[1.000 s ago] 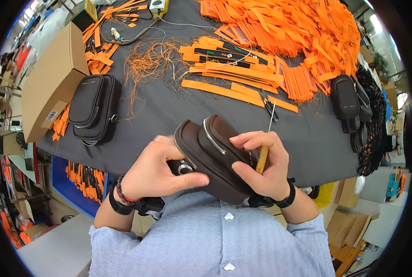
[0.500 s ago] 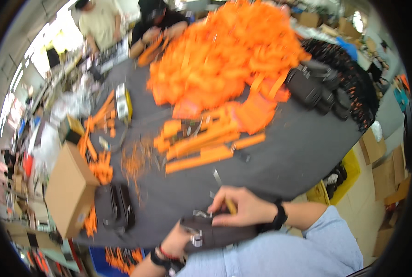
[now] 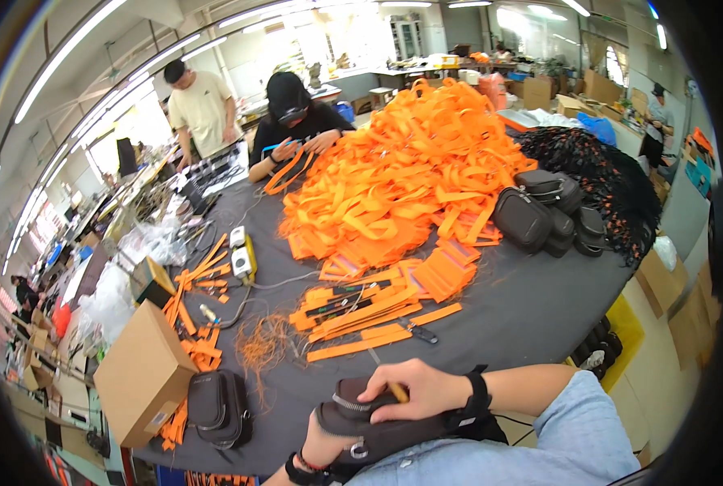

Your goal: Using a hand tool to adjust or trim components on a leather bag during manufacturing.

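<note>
Close to my body is a small black zippered bag (image 3: pixel 348 420), a metal ring on its near side. My left hand (image 3: pixel 323 444) grips the bag's left end, its fingers partly hidden behind it. My right hand (image 3: pixel 421 390) is closed around a slim tool (image 3: pixel 398 392) with a yellowish handle; a thin metal shaft points up past the fingers. Those fingers also rest at the zipper on top of the bag. On the table to the left stands another black bag (image 3: pixel 218 411), apart from both hands.
A large heap of orange straps (image 3: pixel 426 162) covers the table's far middle, with cut orange strips (image 3: pixel 361 324) before it. Several black pouches (image 3: pixel 525 219) lie right of the heap. A cardboard box (image 3: pixel 147 373) stands left. Across the table, a person in black (image 3: pixel 297 121) handles orange strap.
My view has tilted up, showing more of the room, and is sharper. Both hands stay on the bag, the right still holding the tool; its fingers have shifted slightly along the zipper.
</note>
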Available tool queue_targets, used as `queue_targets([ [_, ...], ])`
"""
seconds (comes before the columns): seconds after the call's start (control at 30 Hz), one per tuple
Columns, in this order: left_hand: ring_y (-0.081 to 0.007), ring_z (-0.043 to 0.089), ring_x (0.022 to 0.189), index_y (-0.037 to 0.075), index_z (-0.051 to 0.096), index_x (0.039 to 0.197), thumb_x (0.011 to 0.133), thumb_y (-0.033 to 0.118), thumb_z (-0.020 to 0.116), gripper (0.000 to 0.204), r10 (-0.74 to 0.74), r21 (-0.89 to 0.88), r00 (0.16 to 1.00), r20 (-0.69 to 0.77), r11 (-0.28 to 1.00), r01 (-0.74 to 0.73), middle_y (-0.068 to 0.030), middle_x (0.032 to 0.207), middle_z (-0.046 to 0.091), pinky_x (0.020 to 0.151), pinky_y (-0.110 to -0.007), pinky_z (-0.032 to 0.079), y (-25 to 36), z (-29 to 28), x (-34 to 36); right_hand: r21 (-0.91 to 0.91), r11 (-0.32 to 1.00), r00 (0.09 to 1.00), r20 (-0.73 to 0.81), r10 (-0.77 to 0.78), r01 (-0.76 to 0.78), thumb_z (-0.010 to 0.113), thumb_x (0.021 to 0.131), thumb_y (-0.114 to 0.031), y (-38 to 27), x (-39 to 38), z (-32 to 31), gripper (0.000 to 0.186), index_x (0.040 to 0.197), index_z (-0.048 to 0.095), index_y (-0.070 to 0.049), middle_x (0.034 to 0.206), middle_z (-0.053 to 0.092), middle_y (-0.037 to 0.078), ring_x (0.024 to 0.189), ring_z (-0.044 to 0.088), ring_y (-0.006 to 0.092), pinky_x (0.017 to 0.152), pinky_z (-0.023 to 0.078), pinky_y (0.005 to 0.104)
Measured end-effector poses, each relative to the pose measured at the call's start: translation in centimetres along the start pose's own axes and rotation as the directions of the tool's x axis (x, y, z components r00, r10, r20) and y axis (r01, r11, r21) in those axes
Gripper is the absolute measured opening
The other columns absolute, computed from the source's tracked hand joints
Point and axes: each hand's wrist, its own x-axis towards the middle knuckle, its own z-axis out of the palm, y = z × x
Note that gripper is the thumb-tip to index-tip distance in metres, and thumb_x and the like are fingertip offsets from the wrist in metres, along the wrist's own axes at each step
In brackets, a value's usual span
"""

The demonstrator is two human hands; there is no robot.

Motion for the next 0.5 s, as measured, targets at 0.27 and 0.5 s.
queue_targets([
  [0.27,-0.0128,0.064,0.104,-0.003,0.064,0.122,0.097,-0.002,0.054,0.027,-0.169,-0.592,0.985,0.013,0.793,0.144,-0.0102,0.117,0.069,0.093,-0.027,0.050,-3.1,-2.6,-1.7,-0.096,0.992,0.997,0.000,0.081,-0.081,0.088,0.074,-0.032,-1.0,-2.8,-1.6,0.066,0.122,0.051,-0.006,0.139,0.058,0.013,0.131,0.053,0.0284,0.106,0.043,0.0384],
  [0.5,-0.0144,0.059,0.110,-0.004,0.056,0.131,0.101,0.002,0.044,0.033,-0.032,-0.015,0.996,0.085,0.999,0.033,-0.0105,0.124,0.065,0.098,-0.029,0.047,-1.9,-4.6,-3.4,-0.195,0.980,0.995,-0.092,0.026,-0.043,0.090,0.069,-0.018,2.4,-0.4,0.0,0.060,0.111,0.050,-0.004,0.136,0.057,0.018,0.121,0.058,0.0328,0.101,0.047,0.0386],
])
